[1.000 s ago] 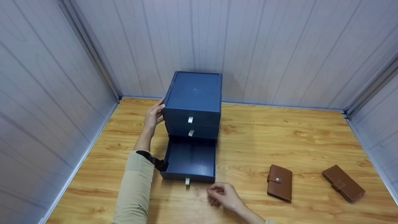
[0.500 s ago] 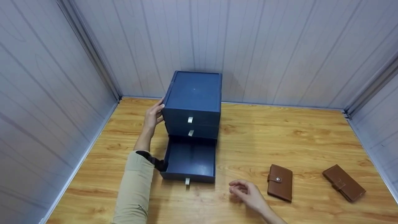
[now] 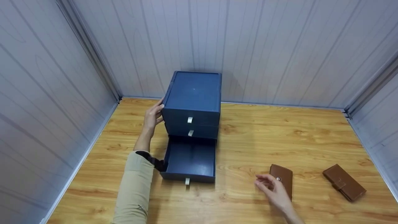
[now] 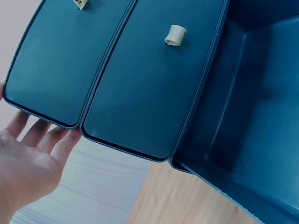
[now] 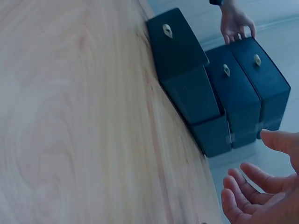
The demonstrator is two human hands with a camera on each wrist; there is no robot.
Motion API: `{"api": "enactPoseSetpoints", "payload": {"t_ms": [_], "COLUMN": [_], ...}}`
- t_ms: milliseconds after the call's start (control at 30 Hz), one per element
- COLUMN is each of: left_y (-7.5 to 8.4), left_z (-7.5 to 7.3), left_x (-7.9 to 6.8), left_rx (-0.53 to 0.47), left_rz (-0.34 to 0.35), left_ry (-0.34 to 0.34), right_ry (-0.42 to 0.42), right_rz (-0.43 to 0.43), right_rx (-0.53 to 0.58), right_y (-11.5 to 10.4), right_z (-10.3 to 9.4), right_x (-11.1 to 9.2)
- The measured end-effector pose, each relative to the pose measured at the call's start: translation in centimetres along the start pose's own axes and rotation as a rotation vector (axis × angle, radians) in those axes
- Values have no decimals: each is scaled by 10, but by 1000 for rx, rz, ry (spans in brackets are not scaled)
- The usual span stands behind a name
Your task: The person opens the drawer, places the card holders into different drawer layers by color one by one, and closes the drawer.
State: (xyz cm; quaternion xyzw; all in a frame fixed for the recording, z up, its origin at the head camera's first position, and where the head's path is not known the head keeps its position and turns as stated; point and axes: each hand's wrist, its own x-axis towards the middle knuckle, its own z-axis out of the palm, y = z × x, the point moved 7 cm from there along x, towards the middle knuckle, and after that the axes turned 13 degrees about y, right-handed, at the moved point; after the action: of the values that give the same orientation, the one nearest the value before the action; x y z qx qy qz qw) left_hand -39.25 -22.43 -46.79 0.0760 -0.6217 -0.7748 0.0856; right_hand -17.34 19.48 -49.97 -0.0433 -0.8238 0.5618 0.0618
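Note:
A dark blue three-drawer unit (image 3: 192,91) stands near the back wall, its bottom drawer (image 3: 191,160) pulled out with a bare floor. My left hand (image 3: 151,116) rests on the unit's left side near the top. In the left wrist view, that hand's extended fingers (image 4: 58,142) lie along the side wall by the upper two drawers. My right hand (image 3: 275,191) hovers over the table with loosely bent fingers and nothing between them. It partly covers a brown snap wallet (image 3: 285,177) in the head view.
A second brown wallet (image 3: 344,183) lies slanted at the far right of the wood-grain table (image 3: 248,140). Pale panel walls (image 3: 264,53) enclose the back and both sides. A black strap (image 3: 152,158) on the left wrist overlaps the drawer's left edge.
My right hand has moved right, from the pulled-out drawer's front corner to the snap wallet. The left hand, the drawer unit and both wallets have stayed put.

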Motion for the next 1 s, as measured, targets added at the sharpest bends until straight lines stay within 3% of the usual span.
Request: {"api": "enactPoseSetpoints", "payload": {"t_ms": [67,167,233,300,433,467,600,667,833,1000], "left_y": [16,43,48,21,-17,-19,20,46,68,73], "left_z": [7,20,22,11,-7,-8,6,18,29,32], "left_x": [-16,-44,-48,-20,18,21,-17,-44,-65,-71], "left_rx": [28,83,84,19,-53,-48,27,66,92,94], "left_rz": [23,-8,-18,-15,-3,-1,20,-1,-40,-36], "left_ry": [10,56,66,25,-19,-22,6,24,32,45], "right_ry": [47,104,137,161,177,178,200,218,213,181], "right_rz": [26,75,108,143,201,213,266,291,325,372], "right_rx": [-14,-38,-72,-97,-131,-126,-102,-101,-176,-238], "right_y": [3,9,14,18,27,29,38,44,57,67], "right_z": [-9,-20,-28,-35,-48,-51,-61,-64,-65,-64], "right_x": [2,5,6,6,8,8,12,13,16,15]}}
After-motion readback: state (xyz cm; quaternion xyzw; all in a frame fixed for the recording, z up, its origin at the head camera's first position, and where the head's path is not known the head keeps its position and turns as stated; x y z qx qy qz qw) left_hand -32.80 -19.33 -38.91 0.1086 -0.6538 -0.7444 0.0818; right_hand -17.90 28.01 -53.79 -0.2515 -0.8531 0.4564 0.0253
